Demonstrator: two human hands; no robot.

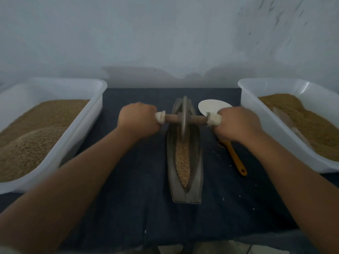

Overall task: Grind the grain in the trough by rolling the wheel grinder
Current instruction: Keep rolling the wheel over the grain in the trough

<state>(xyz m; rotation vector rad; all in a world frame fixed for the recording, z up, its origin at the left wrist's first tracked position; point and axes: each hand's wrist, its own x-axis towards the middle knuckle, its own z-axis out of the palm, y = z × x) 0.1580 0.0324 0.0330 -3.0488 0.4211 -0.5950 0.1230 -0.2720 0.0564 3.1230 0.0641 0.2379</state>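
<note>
A long, boat-shaped dark trough [197,162] lies lengthwise on the dark cloth in the middle. Tan grain [182,162] fills its groove in the near half. The wheel grinder [184,118], a thin metal disc on a wooden axle, stands upright in the groove at the far half of the trough. My left hand [138,119] grips the axle's cloth-wrapped left end. My right hand [238,123] grips the wrapped right end. Both arms reach forward on either side of the trough.
A white tub [86,125] of tan grain stands on the left. On the right, a second white tub [256,121] holds finer brown meal. Between trough and right tub lies a white-headed scoop with an orange handle [236,160]. A pale wall rises behind.
</note>
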